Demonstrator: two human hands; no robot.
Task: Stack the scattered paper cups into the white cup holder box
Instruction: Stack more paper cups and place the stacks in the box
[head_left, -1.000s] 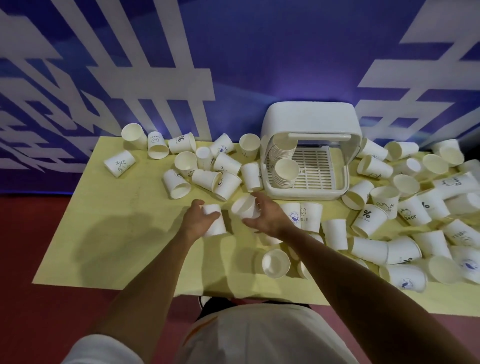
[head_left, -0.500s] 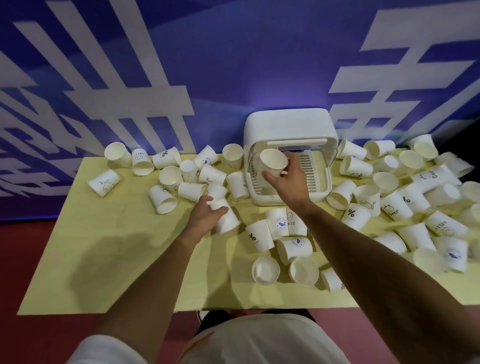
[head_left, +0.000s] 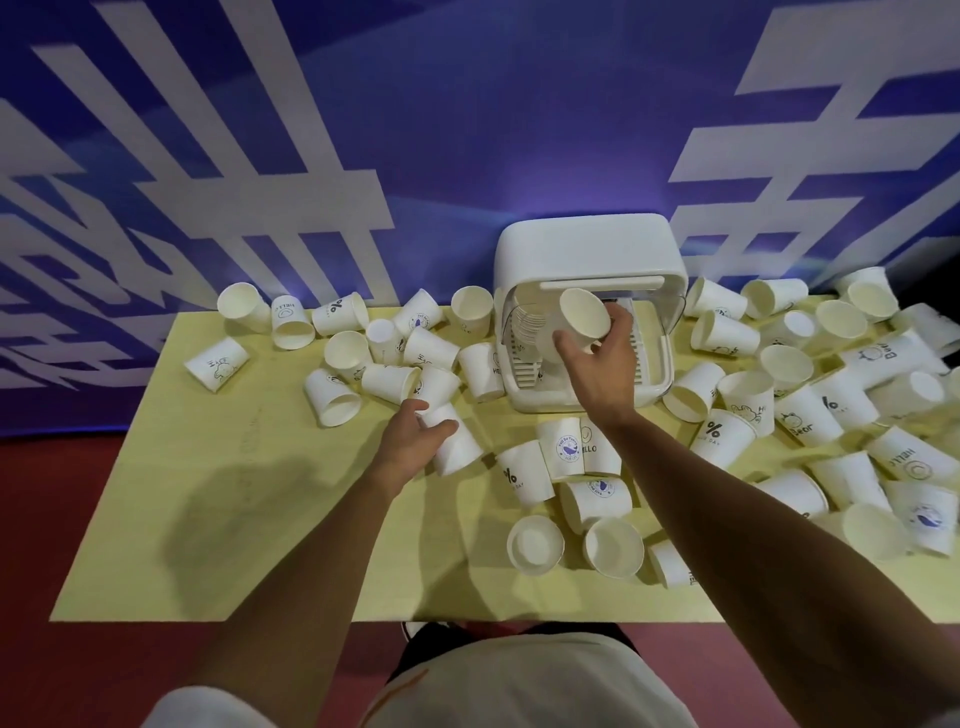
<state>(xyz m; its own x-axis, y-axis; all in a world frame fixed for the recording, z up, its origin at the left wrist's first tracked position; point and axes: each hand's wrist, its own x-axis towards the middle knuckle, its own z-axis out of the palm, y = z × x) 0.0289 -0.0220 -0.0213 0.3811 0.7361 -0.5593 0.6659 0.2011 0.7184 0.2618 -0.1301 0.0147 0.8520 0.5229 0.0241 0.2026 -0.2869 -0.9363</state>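
Paper cups (head_left: 727, 332): white, many with printed marks, strewn across the yellow table (head_left: 171, 525). Most lie on their sides, some piled against one another.
Held cup (head_left: 584, 318): off the table, tilted, open mouth turned back toward the person. It sits at the open front of the cup holder box (head_left: 587, 244), just under its top bar.
Stack in box (head_left: 523, 325): nested cups lying sideways along the left inner wall. Number cannot be told.
Right hand (head_left: 597, 364): reached into the box opening, fingers and thumb curled round the base end of that cup.
Left hand (head_left: 413, 441): low over the table, left of the box and nearer the person, thumb and fingers wrapped round a cup lying on its side.
Left-hand cup (head_left: 460, 452): resting on the table, close against neighbours behind it.
Box position: far middle of the table, against the wall. White, rounded top, slatted floor inside.
Left cluster (head_left: 384, 343): looser spread, far left half of the table.
Right cluster (head_left: 810, 415): denser heap, reaching the right edge of view.
Front cups (head_left: 535, 543): two standing mouth up near the front edge.
Wall (head_left: 467, 104): blue-purple with broad white strokes.
Floor (head_left: 31, 519): red.
Shirt (head_left: 519, 686): white, at the bottom of view.
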